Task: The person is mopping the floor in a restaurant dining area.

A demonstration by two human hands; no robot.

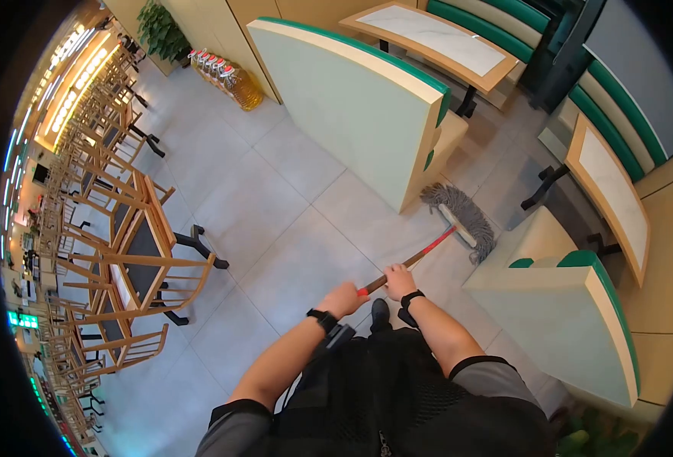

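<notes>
Grips of left hand (344, 298) and right hand (399, 282) clasp the mop (431, 247) between booth benches (352, 99).

A thin mop handle (428, 250) is shown in red with a brown middle stretch, joined to a grey stringy mop head (470, 221). The tiled floor (275, 206) is laid in a pale grey square grid. The padded booth partition (352, 99) is finished in pale cream, capped in green. The plastic oil bottles (226, 76) are coloured yellow, capped red.
</notes>
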